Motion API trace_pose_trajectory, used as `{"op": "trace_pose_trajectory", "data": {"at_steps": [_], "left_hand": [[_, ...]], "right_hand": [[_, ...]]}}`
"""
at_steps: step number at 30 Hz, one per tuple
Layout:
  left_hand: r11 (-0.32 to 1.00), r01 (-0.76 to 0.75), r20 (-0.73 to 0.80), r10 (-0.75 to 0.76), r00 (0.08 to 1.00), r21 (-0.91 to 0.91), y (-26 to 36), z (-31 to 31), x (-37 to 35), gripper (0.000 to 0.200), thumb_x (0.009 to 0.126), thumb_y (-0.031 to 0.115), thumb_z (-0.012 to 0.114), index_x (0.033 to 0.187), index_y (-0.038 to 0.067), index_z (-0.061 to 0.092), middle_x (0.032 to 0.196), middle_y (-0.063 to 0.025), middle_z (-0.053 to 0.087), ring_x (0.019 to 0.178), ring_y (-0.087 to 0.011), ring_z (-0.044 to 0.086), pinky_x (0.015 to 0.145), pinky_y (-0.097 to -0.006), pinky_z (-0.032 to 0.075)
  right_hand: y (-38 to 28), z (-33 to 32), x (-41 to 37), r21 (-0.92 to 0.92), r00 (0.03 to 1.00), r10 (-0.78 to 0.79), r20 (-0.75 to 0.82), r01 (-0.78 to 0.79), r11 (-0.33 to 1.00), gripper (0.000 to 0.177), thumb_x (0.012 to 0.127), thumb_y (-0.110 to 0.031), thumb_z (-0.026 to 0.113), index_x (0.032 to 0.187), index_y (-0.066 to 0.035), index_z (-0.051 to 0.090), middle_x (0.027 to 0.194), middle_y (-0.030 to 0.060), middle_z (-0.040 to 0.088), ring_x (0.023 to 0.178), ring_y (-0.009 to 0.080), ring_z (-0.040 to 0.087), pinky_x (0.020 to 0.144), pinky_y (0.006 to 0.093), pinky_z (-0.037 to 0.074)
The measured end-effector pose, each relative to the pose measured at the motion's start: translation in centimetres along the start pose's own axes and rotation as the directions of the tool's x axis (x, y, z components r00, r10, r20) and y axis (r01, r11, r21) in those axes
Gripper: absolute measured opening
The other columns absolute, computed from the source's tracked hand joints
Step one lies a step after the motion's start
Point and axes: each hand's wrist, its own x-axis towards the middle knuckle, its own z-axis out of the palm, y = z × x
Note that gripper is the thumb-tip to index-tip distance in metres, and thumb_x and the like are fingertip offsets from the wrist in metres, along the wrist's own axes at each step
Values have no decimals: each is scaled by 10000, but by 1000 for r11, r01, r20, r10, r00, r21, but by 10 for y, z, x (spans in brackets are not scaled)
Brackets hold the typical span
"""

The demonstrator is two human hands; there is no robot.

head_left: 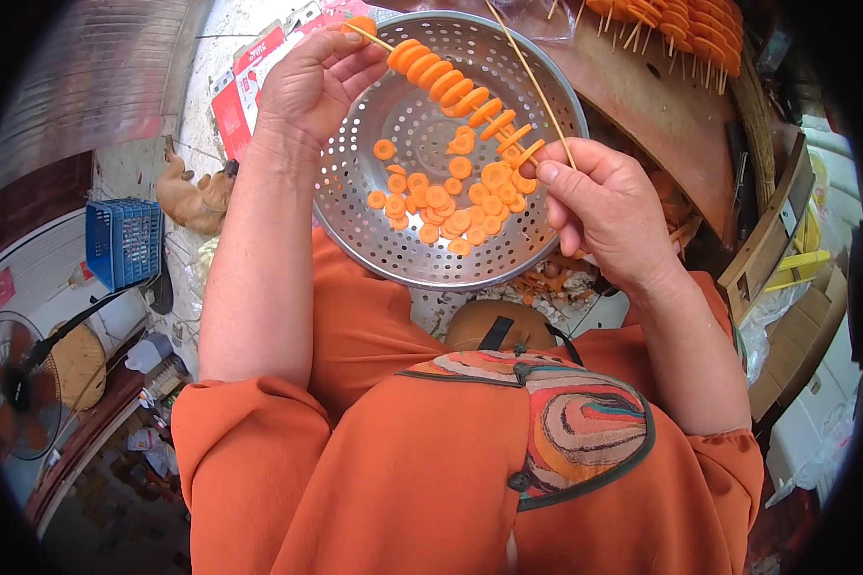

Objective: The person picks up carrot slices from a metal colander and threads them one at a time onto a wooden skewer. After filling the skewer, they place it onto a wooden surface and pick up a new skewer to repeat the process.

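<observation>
My left hand [312, 81] pinches the far end of a thin wooden skewer [374, 38] strung with a row of orange carrot slices [451, 91]. My right hand [604, 206] grips the skewer's other end, and a second bare stick [532, 81] rises from its fingers. Both hands hover over a round perforated metal tray [374, 230] that rests on my lap. Several loose carrot slices [451, 201] lie in the middle of the tray.
A brown board [662, 105] at the upper right carries several finished carrot skewers [681, 24]. A red and white carton [244, 81] lies beyond my left hand. On the floor at left are a dog [194, 196], a blue crate [123, 241] and a fan [14, 393].
</observation>
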Motion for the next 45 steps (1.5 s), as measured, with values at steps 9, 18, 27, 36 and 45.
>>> {"op": "trace_pose_trajectory", "data": {"at_steps": [9,18,27,36,45], "left_hand": [[993,-108,-131,101,986,-44,1,5,-4,256,822,1,589,1067,-44,527,993,-122,573,919,-239,597,860,-411,553],[923,-240,-70,272,960,300,0,7,1,134,830,12,567,961,-3,543,934,-128,617,857,-254,648,796,-380,566],[931,-107,71,88,994,348,-11,29,-8,100,856,97,529,914,27,568,932,-123,651,861,-234,664,776,-350,554],[925,-93,116,53,992,368,-16,26,-2,109,869,127,543,914,34,580,922,-124,658,859,-225,667,775,-341,553],[505,12,35,-83,996,863,-22,3,-1,139,810,156,637,884,41,608,928,-106,662,817,-194,666,715,-300,533]], "right_hand": [[2,-1,-2,-21,1000,0,12,0,1000,178,943,-183,542,913,-28,626,632,-24,551,463,18,469,417,166,368],[-1,-1,-3,-10,1000,25,-12,-25,1000,169,937,-180,550,887,-36,624,612,-28,538,450,16,459,412,168,364],[-1,-2,-1,63,999,8,-41,-6,998,166,927,-176,561,898,-33,639,613,-25,543,447,18,456,417,165,372],[1,-5,-1,84,999,-3,-39,6,996,187,925,-177,557,936,-13,646,618,-21,547,447,20,458,420,163,372],[2,-7,4,159,997,-24,-71,35,987,202,924,-199,558,943,-17,643,623,-23,555,437,24,465,395,163,344]]}}
